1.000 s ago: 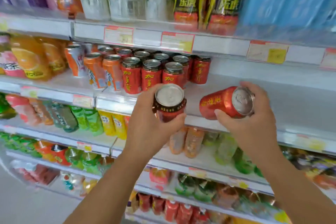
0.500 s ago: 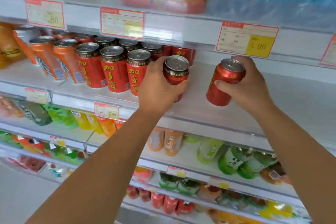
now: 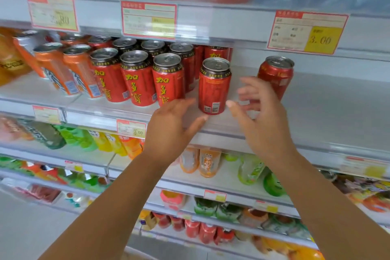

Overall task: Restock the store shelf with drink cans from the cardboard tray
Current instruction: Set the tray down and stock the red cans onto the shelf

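Observation:
Two red drink cans stand upright on the white shelf (image 3: 329, 112). One red can (image 3: 214, 88) is near the shelf's front edge, just right of the stocked rows of red cans (image 3: 137, 78). The second red can (image 3: 276, 76) stands farther right and back, apart from the rows. My left hand (image 3: 175, 120) is open just below and left of the first can, holding nothing. My right hand (image 3: 259, 110) is open between the two cans, fingers spread, partly covering the second can's base. The cardboard tray is out of view.
Orange cans (image 3: 73, 69) stand left of the red rows. The shelf stretch right of the second can is bare. Price tags (image 3: 306, 31) hang on the shelf rail above. Lower shelves hold bottled drinks (image 3: 209, 162) and pouches.
Both hands held a red can and carried them up onto the shelf. Now both cans stand on the shelf and both hands have let go and drawn back.

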The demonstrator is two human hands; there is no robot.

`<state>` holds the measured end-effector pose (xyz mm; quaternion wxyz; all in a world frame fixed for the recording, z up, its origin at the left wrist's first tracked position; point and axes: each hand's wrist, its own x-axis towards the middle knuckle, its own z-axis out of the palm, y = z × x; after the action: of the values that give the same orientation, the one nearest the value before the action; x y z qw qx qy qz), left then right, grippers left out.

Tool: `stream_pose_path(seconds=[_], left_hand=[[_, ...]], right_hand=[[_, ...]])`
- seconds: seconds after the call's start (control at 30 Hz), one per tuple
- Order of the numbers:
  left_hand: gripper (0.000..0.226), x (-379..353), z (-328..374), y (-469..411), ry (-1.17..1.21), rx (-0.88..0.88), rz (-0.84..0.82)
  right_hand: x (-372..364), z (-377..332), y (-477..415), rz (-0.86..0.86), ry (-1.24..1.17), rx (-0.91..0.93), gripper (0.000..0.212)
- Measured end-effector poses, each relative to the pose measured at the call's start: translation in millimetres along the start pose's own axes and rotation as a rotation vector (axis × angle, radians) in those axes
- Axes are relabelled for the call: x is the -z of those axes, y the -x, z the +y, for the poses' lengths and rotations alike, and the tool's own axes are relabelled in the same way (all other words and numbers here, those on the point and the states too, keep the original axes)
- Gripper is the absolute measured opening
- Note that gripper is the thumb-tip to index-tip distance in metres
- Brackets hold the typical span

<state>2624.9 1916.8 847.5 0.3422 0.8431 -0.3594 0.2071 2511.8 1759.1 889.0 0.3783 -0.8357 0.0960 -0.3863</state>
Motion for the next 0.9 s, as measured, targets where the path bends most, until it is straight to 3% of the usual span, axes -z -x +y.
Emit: stream_pose_path(seconds=[0.07,0.13,0.2,0.3,0.4,0.47,0.57,0.67,0.73,0.8,0.9], left_hand=[[0.056,-0.6,-16.7,10.0,-0.082,-0.109,0.054],[0.058,-6.0,-32.3,16.7,-0.149,-0.179,0.076],[0.058,-10.4,-38.5,20.6,-0.182,-0.228,0.095],[0.056,-13.9,-41.8,20.7,-0.148,-0.246,0.125],[0.055,-16.2,-43.1,19.8,-0.125,-0.249,0.131],[0.055,-16.1,-43.1,20.3,-0.123,-0.248,0.129],[0.055,-15.4,-43.0,19.6,-0.121,-0.248,0.123],[0.054,-16.9,-44.2,19.3,-0.123,-0.248,0.119],[0.054,-17.6,-44.7,19.6,-0.131,-0.251,0.123],[0.054,-17.7,-44.9,19.5,-0.141,-0.253,0.123],[0.055,-18.0,-45.5,19.5,-0.148,-0.256,0.122]], right_hand=[[-22.7,0.8,-14.1,-0.123,0.010,-0.132,0.069],[-41.8,3.7,-28.6,-0.137,0.015,-0.232,0.092],[-54.7,6.8,-37.8,-0.138,0.052,-0.268,0.101],[-58.3,10.4,-47.4,-0.116,0.100,-0.268,0.085],[-49.8,16.7,-55.2,-0.228,-0.043,-0.346,0.072],[-46.4,19.3,-55.3,-0.264,-0.145,-0.377,0.080],[-53.4,16.3,-52.2,-0.209,-0.054,-0.354,0.095],[-58.4,20.3,-56.4,-0.127,0.053,-0.310,0.086],[-54.9,24.6,-65.2,-0.166,0.088,-0.324,0.077],[-53.7,27.5,-72.9,-0.205,0.071,-0.324,0.069],[-61.4,31.5,-79.9,-0.131,0.035,-0.324,0.067]])
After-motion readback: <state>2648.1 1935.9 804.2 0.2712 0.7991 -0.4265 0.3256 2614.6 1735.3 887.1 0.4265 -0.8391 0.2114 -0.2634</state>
